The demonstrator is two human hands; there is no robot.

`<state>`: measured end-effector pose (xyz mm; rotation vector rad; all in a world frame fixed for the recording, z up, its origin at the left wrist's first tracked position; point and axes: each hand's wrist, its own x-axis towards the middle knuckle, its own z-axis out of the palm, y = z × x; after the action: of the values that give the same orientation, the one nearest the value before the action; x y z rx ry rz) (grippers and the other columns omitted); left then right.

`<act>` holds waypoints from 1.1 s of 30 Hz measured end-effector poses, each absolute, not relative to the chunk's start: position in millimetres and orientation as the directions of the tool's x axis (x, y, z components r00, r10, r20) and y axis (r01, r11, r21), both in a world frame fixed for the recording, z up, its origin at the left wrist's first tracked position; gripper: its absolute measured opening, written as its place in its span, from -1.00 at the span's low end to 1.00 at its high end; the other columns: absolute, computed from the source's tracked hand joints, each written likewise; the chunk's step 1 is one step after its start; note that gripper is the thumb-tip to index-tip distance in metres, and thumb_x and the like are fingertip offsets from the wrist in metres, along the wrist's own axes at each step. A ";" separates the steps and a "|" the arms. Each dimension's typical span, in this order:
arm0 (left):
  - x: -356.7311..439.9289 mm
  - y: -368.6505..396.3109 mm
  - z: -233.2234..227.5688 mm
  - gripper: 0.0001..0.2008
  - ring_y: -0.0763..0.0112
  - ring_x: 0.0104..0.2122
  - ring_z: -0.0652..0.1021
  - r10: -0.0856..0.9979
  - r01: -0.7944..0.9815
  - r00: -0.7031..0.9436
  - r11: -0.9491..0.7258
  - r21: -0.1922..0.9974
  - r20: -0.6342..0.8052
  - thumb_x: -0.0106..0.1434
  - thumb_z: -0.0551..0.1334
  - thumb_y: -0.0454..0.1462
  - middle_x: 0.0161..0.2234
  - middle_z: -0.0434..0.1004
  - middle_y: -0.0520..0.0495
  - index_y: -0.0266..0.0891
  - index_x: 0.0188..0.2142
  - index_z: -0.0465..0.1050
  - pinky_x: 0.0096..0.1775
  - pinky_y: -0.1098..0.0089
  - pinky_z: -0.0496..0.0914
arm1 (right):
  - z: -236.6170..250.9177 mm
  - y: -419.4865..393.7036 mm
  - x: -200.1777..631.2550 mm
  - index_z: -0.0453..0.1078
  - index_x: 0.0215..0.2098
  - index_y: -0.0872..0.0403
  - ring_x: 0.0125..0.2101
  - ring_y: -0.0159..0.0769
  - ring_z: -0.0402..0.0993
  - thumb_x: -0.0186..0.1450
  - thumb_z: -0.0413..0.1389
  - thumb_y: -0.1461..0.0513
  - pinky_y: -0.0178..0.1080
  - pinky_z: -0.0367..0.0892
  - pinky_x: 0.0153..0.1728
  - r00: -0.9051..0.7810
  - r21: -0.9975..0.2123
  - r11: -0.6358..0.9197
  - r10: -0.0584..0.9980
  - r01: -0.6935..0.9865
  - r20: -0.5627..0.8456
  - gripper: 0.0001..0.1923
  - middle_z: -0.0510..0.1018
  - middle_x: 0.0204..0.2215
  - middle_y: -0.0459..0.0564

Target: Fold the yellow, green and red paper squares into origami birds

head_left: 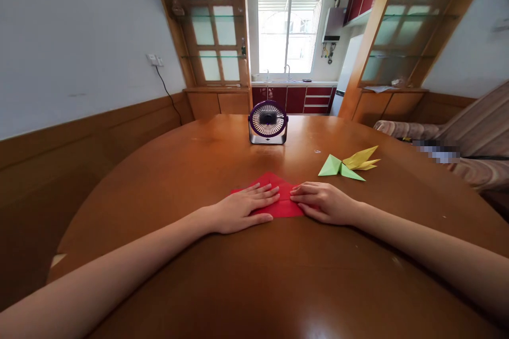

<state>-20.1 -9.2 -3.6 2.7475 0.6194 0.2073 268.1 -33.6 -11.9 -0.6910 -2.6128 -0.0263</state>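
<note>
Well, from where I stand, the fingers of the left hand (pixel 248 206) lie long and slightly parted, pressed flat over the left part of a sheet of red paper (pixel 285 208). Those of the right hand (pixel 328 202) are bent and bunched at its right end; whether they pinch it or merely press, I can't tell. The paper sits between the two, flat on the round-edged wooden table (pixel 191 169), one blunt point facing away from the person and a fairly straight edge nearest them. A faint crease runs across the bare middle; its full outline escapes me, since both hands cover its sides.

Just beyond the right hand rest a pale green folded-paper piece (pixel 330 166) with two sharp wings and a yellow folded-paper piece (pixel 360 160) with spiky tips (they meet, though I can't say whether they are joined). Straight ahead, past the red point, stands a small purple-rimmed fan (pixel 268 119) on a silvery base, well clear of the fingers. Farther off are dark red kitchen cabinets (pixel 277 96), a bright window (pixel 274 37) and a wall-mounted water heater (pixel 333 24).
</note>
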 end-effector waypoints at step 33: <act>-48.6 17.9 7.3 -0.64 0.38 -0.37 0.50 0.575 0.583 0.735 -0.807 0.097 0.359 0.37 0.06 -0.13 -0.41 0.49 -0.07 -0.23 -0.44 0.49 -0.29 0.39 0.37 | -8.2 -21.5 281.4 0.38 -0.47 0.10 -0.34 -0.29 0.41 0.41 -0.08 0.25 -0.22 0.37 -0.33 -0.761 -0.181 0.893 0.447 0.412 0.470 -0.67 0.48 -0.38 0.08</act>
<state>-48.6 17.9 7.3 2.9464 0.9832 0.5982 281.4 -21.5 -8.2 -0.6212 -2.5419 0.0907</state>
